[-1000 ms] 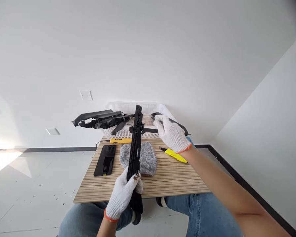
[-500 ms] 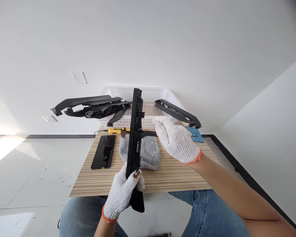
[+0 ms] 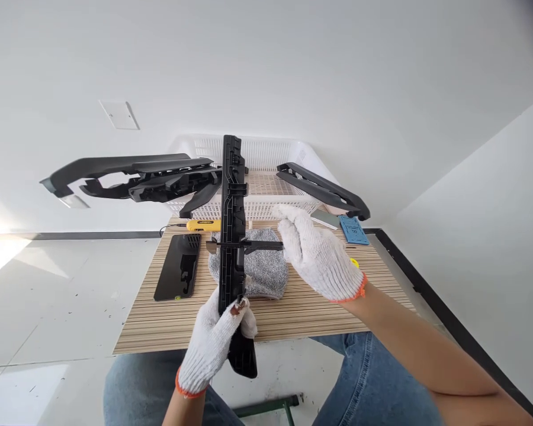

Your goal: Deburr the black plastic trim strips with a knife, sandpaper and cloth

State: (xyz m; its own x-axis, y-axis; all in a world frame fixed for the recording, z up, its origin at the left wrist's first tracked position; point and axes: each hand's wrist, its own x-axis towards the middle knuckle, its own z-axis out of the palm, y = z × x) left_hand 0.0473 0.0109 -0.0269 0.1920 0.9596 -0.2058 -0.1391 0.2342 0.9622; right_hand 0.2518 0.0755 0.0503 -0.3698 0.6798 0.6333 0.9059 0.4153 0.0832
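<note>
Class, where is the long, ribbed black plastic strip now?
In the head view, the strip is left of centre, held near its lower end by the white-gloved left hand, in front of the speckled grey cloth.

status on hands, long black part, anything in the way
Left hand grips long black part; right hand holds thin dark bar across it; gray cloth behind, seemingly not blocking.

Strip [image 3: 232, 219] before cloth [image 3: 266, 269]; phone [image 3: 177, 269] left of cloth on table [image 3: 169, 325]; basket [image 3: 266, 155] behind, trim pieces [image 3: 171, 184] over its left side.
</note>
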